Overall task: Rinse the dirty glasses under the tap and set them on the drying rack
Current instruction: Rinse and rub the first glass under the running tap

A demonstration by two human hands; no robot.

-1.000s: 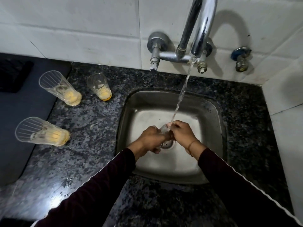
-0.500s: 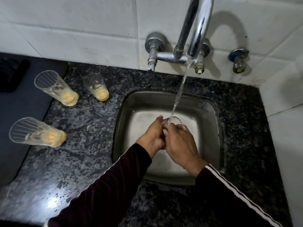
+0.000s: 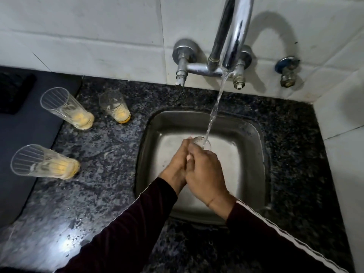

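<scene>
While water from the tap point(image 3: 234, 32) runs down into the sink point(image 3: 254, 154), the glass point(image 3: 202, 142) sits w/ its mouth up under the stream, held low over the basin, and only its rim and a bit of wall show past the knuckles. Both hands wrap it: left hand point(image 3: 177, 164) on its left side, right hand point(image 3: 205, 174) on the right and nearer the viewer, fingers of both curled round the body, so the rest of the glass is hidden. Long axis looks near upright, tipped a little away from the person, rim toward the tap; the stream lands at or just inside the rim. Coming move prob turns on that: glass lies ahead of and above the curled fingers, so tipping it out means rolling the wrists. Can't tell which hand bears more of the load. No rack is clearly in view; the dark mat point(image 3: 23, 134) at left may be the spot. Three dirty glasses point(image 3: 67, 109) w/ yellow dregs stand on the counter point(image 3: 110, 174), left of the sink, well apart from the hands. Vs half a sec ago: hands and glass in nearly the same place and pose, glass upright under the stream as before; a full sec ago the hands were lower, by the drain.
</scene>
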